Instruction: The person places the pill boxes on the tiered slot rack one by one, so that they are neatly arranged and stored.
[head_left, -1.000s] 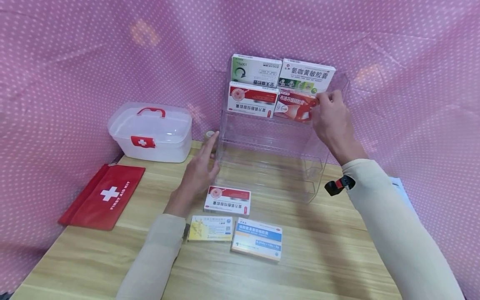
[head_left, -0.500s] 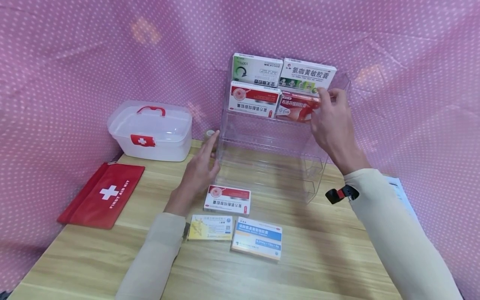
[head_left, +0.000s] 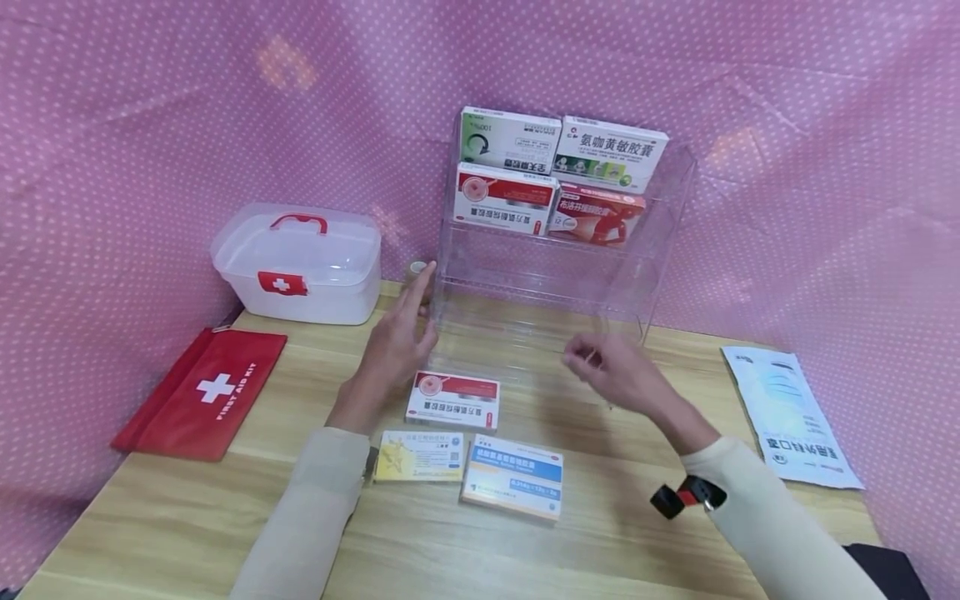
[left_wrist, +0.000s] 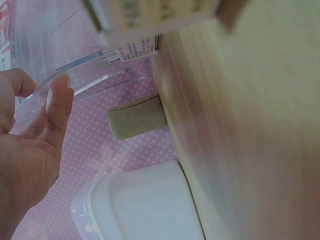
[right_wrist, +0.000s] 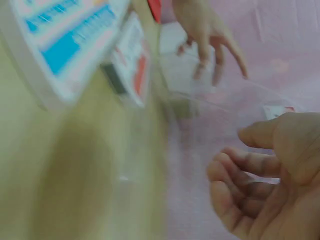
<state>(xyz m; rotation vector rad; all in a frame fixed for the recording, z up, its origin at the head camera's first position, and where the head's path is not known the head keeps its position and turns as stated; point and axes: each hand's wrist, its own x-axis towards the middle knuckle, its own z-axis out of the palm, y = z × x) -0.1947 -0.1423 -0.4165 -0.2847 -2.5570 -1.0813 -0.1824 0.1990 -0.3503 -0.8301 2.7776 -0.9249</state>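
A clear tiered rack holds several medicine boxes: a green-and-white box and a white-and-green box on top, a red-and-white box and a red box one tier below. My left hand touches the rack's left side with fingers mostly straight. In front of the rack's lower right is my right hand, its fingers loosely curled and holding nothing. Nearer on the table lie another red-and-white box, a yellow-and-white box and a blue-and-white box.
A white first aid case with a red handle stands at the left, behind a red first aid pouch. Beside the rack stands a tan bandage roll. A mask packet lies at the right of the wooden table.
My right hand has let go of the red box, which stays on the second tier, and has come down toward the table. My left hand stays at the rack's side.
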